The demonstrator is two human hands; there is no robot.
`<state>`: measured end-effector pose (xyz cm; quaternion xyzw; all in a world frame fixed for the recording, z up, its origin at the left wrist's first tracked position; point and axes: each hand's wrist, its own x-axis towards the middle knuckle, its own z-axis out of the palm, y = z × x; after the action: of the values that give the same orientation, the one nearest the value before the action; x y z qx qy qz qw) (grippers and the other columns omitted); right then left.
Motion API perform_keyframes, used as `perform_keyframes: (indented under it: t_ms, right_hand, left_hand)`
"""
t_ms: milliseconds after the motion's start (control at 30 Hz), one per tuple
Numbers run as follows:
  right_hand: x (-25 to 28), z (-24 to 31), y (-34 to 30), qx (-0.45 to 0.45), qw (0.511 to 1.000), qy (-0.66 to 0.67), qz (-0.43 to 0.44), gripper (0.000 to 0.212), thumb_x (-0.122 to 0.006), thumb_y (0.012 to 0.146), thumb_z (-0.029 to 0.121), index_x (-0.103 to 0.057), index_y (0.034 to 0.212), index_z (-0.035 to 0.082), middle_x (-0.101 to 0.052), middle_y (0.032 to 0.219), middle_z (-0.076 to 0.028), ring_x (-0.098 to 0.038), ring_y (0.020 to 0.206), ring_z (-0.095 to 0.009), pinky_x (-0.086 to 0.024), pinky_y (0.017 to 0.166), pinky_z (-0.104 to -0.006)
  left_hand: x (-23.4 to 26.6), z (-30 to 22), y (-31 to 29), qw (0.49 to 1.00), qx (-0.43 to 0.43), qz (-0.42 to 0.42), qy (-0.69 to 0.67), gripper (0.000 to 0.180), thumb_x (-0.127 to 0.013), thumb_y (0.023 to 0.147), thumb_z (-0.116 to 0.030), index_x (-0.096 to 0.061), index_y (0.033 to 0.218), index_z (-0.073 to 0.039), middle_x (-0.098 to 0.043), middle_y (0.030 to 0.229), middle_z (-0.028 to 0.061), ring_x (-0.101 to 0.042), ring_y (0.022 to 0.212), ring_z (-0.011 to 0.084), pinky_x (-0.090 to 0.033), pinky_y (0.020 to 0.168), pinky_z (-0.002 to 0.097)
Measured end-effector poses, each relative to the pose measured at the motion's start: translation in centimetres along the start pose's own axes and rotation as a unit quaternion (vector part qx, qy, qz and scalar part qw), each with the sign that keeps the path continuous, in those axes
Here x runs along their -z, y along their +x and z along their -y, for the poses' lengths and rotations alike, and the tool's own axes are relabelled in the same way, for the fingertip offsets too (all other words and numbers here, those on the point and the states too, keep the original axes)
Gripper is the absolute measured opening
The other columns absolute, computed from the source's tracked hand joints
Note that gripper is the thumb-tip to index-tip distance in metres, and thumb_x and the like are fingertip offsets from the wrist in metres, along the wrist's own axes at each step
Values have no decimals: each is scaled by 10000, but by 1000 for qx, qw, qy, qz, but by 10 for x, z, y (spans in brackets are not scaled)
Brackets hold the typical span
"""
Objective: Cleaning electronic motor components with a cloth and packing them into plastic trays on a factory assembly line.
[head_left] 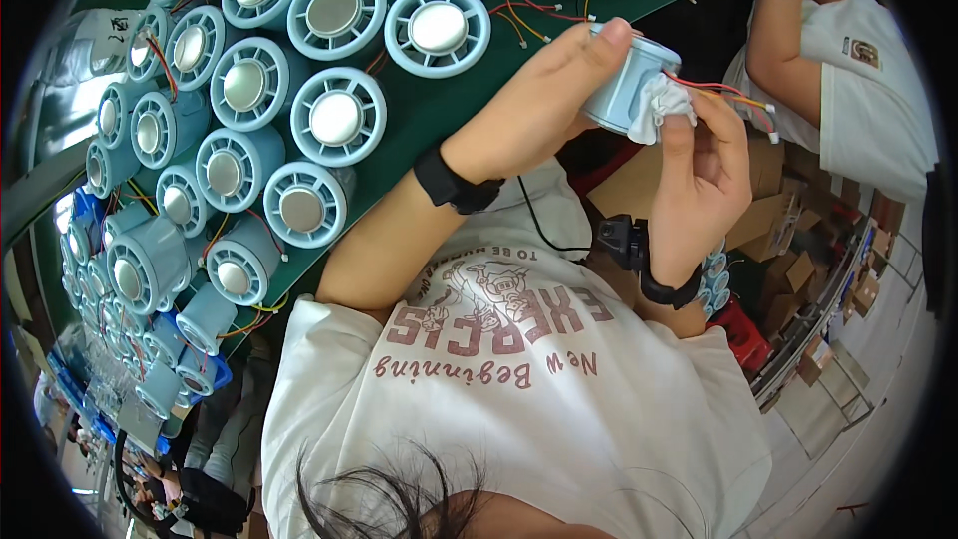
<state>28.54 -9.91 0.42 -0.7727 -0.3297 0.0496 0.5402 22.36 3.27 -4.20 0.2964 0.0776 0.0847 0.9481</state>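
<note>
My left hand (539,90) is closed round a light-blue plastic cylindrical housing (627,88), thumb on its upper rim, and holds it tilted beyond the table's edge. Red, yellow and dark wires (733,93) with small white plugs stick out from its right end. Pinched in my right hand (704,190) is a crumpled white cloth or tissue (659,110), pressed against the housing's lower right side. Behind my left hand, a like housing with a silver disc and spoked rim (437,29) stands on the green tabletop (399,130).
Several more such housings (244,88) crowd the table to the left, wires trailing among them. Another person's arm (778,30) is at the upper right. Cardboard boxes (788,279) and a red object (740,334) lie lower on the right. A black cable (534,220) hangs before my shirt.
</note>
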Motion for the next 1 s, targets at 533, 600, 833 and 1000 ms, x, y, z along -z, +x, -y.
perform_keyframes:
  t_ms: [533,600,833,1000]
  right_hand:
    - [-19,-12,-19,97,985,17,144,304,-719,804,5,-617,1090,-16,-576,1127,-113,-575,990,-180,-488,837,-285]
    - [-25,-24,-18,23,978,143,147,375,-724,830,70,-577,1163,-20,-537,1218,-121,-568,1033,-194,-484,870,-304]
    - [-30,-17,-22,-235,883,348,209,501,-594,935,239,-401,1316,-23,-496,1289,-137,-543,1145,-257,-489,946,-428]
    - [-29,-6,-17,-296,818,415,266,406,-469,998,243,-394,1288,-32,-487,1311,-158,-542,1169,-301,-493,968,-511]
  left_hand:
    - [17,-17,-48,996,-1,-85,24,372,-570,945,-325,-551,1115,6,-645,1028,86,-634,900,138,-527,781,284]
    - [16,-17,-48,995,-13,-97,36,366,-587,937,-319,-553,1104,5,-646,1019,85,-632,891,133,-527,766,277]
    - [14,-22,-50,975,-47,-78,201,503,-671,877,-379,-521,1136,26,-623,1017,80,-600,923,122,-499,800,271]
    - [16,-25,-49,977,-45,-80,194,606,-730,810,-453,-525,1115,29,-617,1004,80,-582,937,116,-493,799,261]
